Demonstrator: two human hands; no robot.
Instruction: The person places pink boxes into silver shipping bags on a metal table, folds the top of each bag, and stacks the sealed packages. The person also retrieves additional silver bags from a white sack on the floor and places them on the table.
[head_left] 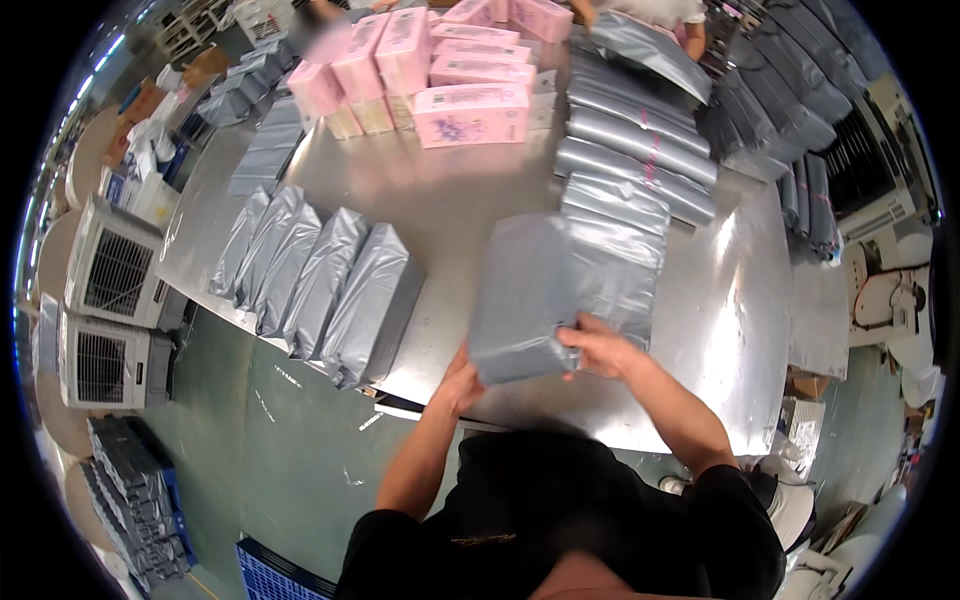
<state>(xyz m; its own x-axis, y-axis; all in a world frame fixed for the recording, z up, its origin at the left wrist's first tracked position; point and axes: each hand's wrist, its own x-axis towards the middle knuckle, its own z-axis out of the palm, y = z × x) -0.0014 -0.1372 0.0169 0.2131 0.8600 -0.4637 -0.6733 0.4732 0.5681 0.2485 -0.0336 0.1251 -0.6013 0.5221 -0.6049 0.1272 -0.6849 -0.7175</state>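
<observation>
Between my two hands is a grey plastic-wrapped package [524,300], boxy and slightly blurred, at the near edge of the metal table. My left hand [463,384] holds its lower left corner, with the fingers partly hidden. At its lower right side, my right hand [600,348] is closed, thumb on top. Right behind the package lie flat silver-grey mailing bags [618,255], stacked and overlapping toward the far side. Left of my hands, several filled grey packages [372,300] stand side by side in a leaning row.
Pink printed packs [472,116] are stacked at the table's far side. At the far right, another person's arm [694,40] is beside a grey bag [650,52]. More grey bundles [770,110] lie right. Air coolers [112,270] and a blue pallet [280,572] stand left.
</observation>
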